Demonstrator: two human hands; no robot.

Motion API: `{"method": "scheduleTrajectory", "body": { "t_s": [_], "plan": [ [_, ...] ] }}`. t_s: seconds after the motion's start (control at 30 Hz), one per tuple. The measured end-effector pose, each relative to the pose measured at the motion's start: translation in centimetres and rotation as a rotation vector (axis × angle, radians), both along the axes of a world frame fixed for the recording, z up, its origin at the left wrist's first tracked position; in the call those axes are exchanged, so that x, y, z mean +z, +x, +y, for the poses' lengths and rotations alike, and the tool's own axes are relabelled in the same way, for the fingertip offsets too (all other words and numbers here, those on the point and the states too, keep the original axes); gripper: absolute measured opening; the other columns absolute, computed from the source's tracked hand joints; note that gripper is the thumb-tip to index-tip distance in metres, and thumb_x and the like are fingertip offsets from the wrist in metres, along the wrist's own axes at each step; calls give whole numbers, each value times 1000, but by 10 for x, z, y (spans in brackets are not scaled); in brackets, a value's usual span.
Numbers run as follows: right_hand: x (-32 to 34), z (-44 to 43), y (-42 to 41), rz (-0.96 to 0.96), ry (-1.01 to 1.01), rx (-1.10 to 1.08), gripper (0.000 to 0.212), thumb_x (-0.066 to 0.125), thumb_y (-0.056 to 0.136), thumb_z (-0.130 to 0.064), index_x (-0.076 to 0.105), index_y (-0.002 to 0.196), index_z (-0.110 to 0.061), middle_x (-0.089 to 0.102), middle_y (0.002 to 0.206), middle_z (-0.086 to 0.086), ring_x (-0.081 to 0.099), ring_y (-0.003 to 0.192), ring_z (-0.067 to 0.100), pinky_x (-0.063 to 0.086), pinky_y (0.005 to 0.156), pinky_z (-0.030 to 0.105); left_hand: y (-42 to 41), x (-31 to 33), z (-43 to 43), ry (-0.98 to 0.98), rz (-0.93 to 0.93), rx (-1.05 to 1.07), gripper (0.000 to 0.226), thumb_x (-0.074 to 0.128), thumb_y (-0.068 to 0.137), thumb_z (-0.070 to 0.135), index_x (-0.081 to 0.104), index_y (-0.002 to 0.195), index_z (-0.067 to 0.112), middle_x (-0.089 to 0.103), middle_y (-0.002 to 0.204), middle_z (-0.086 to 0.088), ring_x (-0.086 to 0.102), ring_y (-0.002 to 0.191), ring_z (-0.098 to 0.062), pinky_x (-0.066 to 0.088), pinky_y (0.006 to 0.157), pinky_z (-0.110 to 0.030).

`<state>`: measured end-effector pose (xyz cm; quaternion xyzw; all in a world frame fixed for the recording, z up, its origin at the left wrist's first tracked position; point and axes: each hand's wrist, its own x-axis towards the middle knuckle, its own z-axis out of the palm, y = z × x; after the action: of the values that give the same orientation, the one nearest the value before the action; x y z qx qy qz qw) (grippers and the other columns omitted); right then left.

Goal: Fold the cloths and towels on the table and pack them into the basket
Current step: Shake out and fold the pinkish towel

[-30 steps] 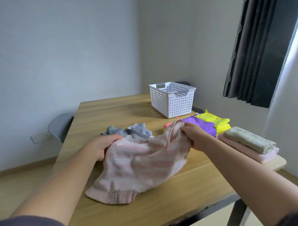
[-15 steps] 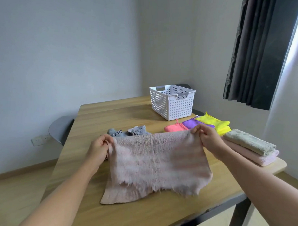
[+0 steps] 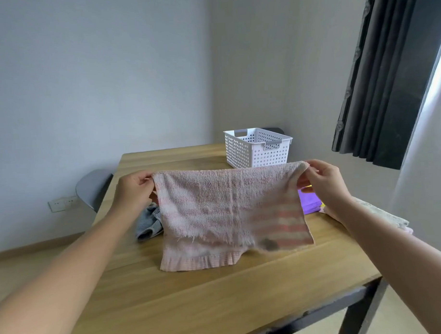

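Note:
A pink striped towel [image 3: 228, 206] hangs spread out above the wooden table [image 3: 218, 291], its lower edge resting on the tabletop. My left hand [image 3: 133, 192] pinches its upper left corner and my right hand [image 3: 325, 185] pinches its upper right corner. A white perforated basket [image 3: 257, 148] stands at the far side of the table, behind the towel. A crumpled grey cloth [image 3: 149, 223] lies left of the towel. A purple cloth [image 3: 309, 201] peeks out at the right, partly hidden by my right hand.
Folded pale towels [image 3: 381, 216] lie at the table's right edge behind my right forearm. A grey chair [image 3: 92, 188] stands at the table's left side. Dark curtains [image 3: 386, 73] hang at the right. The table's near edge runs diagonally at lower right.
Both hands have lifted the towel higher and drawn it wider apart. From a bunched heap it now hangs flat, hiding the pink and yellow cloths behind it.

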<state>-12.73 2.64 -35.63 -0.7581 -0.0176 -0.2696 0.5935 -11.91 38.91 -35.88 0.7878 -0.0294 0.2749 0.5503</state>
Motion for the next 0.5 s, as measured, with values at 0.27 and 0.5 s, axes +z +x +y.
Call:
{"method": "scheduleTrajectory", "body": {
  "t_s": [0.27,0.5],
  "plan": [
    [43,-3,-15,-76,55,71,20,56,90,-7,70,79,-16,68,67,0,63,65,13,57,68,25,-23,51,8,2,-82,-62,23,54,91,2,68,85,20,67,59,19,60,53,5,49,61,-12],
    [74,-3,-34,1,303,277,17,53,92,-5,69,89,-10,70,70,-3,65,65,8,55,64,20,-34,79,19,-138,-4,-154,27,53,90,3,70,92,24,67,92,-3,61,78,-15,51,84,-29]
  ]
}}
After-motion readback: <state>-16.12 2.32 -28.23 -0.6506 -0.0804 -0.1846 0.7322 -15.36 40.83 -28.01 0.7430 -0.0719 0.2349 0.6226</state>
